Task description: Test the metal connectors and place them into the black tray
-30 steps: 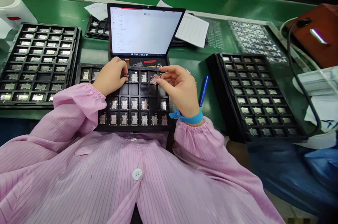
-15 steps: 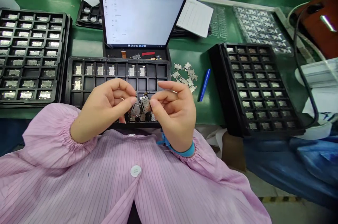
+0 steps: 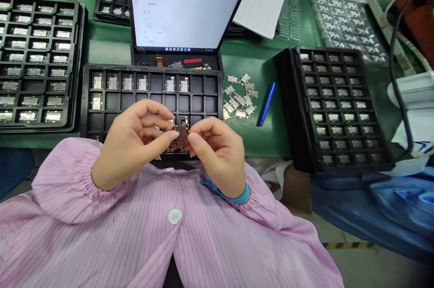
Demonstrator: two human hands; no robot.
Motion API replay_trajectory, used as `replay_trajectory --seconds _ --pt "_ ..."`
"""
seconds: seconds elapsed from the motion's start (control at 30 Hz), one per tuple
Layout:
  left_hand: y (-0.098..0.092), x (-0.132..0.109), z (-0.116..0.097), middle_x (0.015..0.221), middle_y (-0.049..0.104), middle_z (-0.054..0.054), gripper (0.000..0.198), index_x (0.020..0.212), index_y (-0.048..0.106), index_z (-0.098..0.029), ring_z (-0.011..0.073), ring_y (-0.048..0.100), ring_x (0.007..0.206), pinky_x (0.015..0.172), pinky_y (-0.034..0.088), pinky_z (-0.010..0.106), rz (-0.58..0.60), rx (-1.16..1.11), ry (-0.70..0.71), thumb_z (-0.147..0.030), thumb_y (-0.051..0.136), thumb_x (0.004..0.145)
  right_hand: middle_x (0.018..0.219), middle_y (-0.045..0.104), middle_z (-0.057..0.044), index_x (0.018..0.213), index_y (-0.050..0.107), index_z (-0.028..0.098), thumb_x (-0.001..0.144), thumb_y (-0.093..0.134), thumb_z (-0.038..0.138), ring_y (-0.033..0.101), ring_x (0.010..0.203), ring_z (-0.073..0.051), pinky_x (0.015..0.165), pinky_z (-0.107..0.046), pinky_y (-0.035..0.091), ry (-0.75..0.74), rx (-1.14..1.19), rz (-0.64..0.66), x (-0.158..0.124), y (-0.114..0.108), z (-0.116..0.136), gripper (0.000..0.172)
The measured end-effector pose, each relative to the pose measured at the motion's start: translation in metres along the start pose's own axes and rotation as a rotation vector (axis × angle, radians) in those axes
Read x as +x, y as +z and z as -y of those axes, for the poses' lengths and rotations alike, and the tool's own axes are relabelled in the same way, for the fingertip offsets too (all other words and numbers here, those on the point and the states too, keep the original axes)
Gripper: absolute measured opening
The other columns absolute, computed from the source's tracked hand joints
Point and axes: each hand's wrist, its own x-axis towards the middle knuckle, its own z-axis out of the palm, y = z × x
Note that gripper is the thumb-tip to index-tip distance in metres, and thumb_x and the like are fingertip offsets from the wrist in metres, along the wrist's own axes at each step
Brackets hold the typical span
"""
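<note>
Thumb and fingers of my left hand (image 3: 137, 145) pinch the left edge of a small circuit board (image 3: 182, 135). My right hand (image 3: 219, 152) grips its right edge between thumb and index finger. The dark face of the board shows, with a short connector at its top; whether a metal plate lies against it I cannot tell. Both hands are above the near part of a black compartment tray (image 3: 115, 68). Small metal-covered modules (image 3: 97, 81) stand in several of its top pockets. My hands hide some near pockets.
Loose metal plates (image 3: 240, 99) lie in a pile right of the tray, beside a blue marker (image 3: 267, 104). An open laptop (image 3: 179, 7) stands behind. Filled trays rise at left (image 3: 76, 66) and right (image 3: 288, 111). A black cable (image 3: 395, 66) hangs at far right.
Two separate pieces, one in each hand, have come together; a dark board face now shows between my fingertips. My right hand has moved slightly left and the view has shifted.
</note>
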Motion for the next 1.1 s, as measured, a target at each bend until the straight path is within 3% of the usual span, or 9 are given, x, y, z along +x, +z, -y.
replay_trajectory --seconds 0.57,0.73,0.87,1.1 --pt "-0.004 0.004 0.002 0.079 0.072 0.002 0.029 0.096 0.061 -0.019 0.0124 0.067 0.06 0.044 0.05 0.017 -0.017 -0.022 -0.017 -0.031 0.078 0.076 0.055 0.052 0.005 0.068 0.052 0.021 0.086 0.06 0.021 0.042 0.046 -0.008 0.044 -0.023 0.032 0.046 0.078 0.038 0.004 -0.002 -0.001 0.02" --pt "-0.008 0.006 0.006 0.088 0.075 0.003 0.032 0.105 0.067 -0.018 0.0102 0.067 0.062 0.059 0.057 0.02 0.131 -0.197 -0.144 -0.026 0.078 0.077 0.057 0.051 0.005 0.07 0.052 0.021 0.086 0.06 0.024 0.042 0.047 -0.008 0.043 -0.023 0.032 0.059 0.052 -0.021 0.003 -0.001 -0.001 0.018" --pt "-0.009 0.006 0.01 0.082 0.075 0.003 0.02 0.093 0.07 -0.017 0.0124 0.071 0.07 0.069 0.06 0.022 0.172 -0.251 -0.213 -0.023 0.078 0.076 0.057 0.051 0.005 0.07 0.052 0.021 0.086 0.061 0.025 0.043 0.047 -0.009 0.043 -0.023 0.032 0.071 0.044 -0.019 0.003 -0.001 -0.002 0.018" --pt "-0.009 0.004 0.007 0.072 0.075 0.004 0.017 0.079 0.061 -0.016 0.0151 0.071 0.061 0.058 0.059 0.023 0.187 -0.145 -0.26 -0.028 0.071 0.083 0.056 0.051 0.005 0.07 0.052 0.022 0.087 0.06 0.027 0.041 0.046 -0.009 0.043 -0.024 0.032 0.064 0.073 0.008 0.002 -0.001 -0.003 0.02"
